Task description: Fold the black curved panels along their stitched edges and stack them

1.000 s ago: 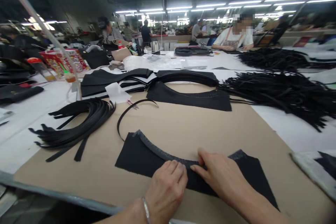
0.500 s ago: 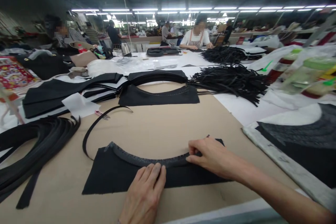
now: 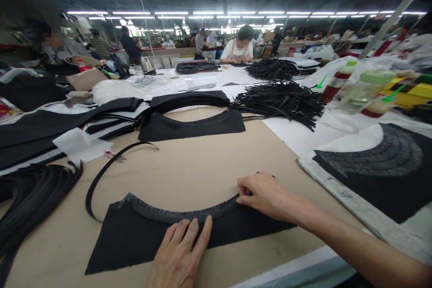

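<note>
A black fabric piece (image 3: 114, 238) with a curved upper edge lies in front of me on the tan tabletop. Along that curve runs a narrow black strip (image 3: 151, 211), with a rough, greyish band beside it. My left hand (image 3: 184, 247) rests on the piece near the middle of the curve, fingers stretched out and pressing down. Toward the right end of the curve, my right hand (image 3: 261, 195) is closed in a pinch on the strip at the edge. Its fingertips are partly hidden, and so is the piece's right end under my wrist.
Left lie a curved loose strip (image 3: 92, 180), pink-handled snips (image 3: 114, 156) and a bundle of black strips (image 3: 43, 202). Similar black pieces (image 3: 192, 132) are stacked ahead, near a heap of thin strips (image 3: 283, 101). Bottles (image 3: 364, 90) stand right. A co-worker (image 3: 238, 47) sits opposite.
The view has turned slightly right, so things appear shifted left. My left hand's fingers have spread a little on the fabric. My right hand stays pinched at the curved edge.
</note>
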The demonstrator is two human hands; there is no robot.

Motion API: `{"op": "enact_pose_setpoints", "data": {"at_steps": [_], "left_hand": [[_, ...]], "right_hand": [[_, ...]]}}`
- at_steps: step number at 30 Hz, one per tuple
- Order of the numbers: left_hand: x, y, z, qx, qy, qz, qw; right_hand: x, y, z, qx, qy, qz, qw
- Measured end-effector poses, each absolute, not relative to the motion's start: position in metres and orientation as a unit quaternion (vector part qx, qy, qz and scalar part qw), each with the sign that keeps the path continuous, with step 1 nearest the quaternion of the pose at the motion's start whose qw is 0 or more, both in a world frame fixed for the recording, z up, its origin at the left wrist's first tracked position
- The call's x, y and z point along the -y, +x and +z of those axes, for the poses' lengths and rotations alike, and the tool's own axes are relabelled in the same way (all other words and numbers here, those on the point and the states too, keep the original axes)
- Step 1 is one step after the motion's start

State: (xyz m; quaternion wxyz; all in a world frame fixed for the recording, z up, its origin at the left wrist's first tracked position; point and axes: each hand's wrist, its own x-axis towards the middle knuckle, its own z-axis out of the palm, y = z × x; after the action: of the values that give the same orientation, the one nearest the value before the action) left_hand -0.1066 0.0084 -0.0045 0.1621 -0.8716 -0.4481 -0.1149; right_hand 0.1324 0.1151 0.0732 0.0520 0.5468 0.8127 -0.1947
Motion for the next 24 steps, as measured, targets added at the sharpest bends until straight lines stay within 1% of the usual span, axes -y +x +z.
{"op": "enact_pose_setpoints", "data": {"at_steps": [4,11,16,18,21,24], "left_hand": [[-0.008,-0.106,-0.006,0.449,-0.873,-0.103,0.161],[-0.007,-0.104,-0.005,0.456,-0.871,-0.096,0.155],[-0.009,-0.100,0.000,0.462,-0.872,-0.078,0.143],[-0.011,-0.100,-0.001,0.453,-0.875,-0.080,0.151],[-0.014,-0.102,-0.005,0.444,-0.875,-0.089,0.170],[-0.018,-0.106,-0.009,0.421,-0.880,-0.105,0.194]], "right_hand": [[-0.115,0.133,0.069,-0.819,0.538,-0.189,0.053],[-0.114,0.131,0.062,-0.836,0.527,-0.145,0.054],[-0.111,0.134,0.060,-0.816,0.561,-0.125,0.055],[-0.113,0.140,0.059,-0.798,0.584,-0.148,0.023],[-0.117,0.155,0.058,-0.765,0.607,-0.212,-0.038],[-0.123,0.173,0.053,-0.743,0.610,-0.266,-0.071]]}}
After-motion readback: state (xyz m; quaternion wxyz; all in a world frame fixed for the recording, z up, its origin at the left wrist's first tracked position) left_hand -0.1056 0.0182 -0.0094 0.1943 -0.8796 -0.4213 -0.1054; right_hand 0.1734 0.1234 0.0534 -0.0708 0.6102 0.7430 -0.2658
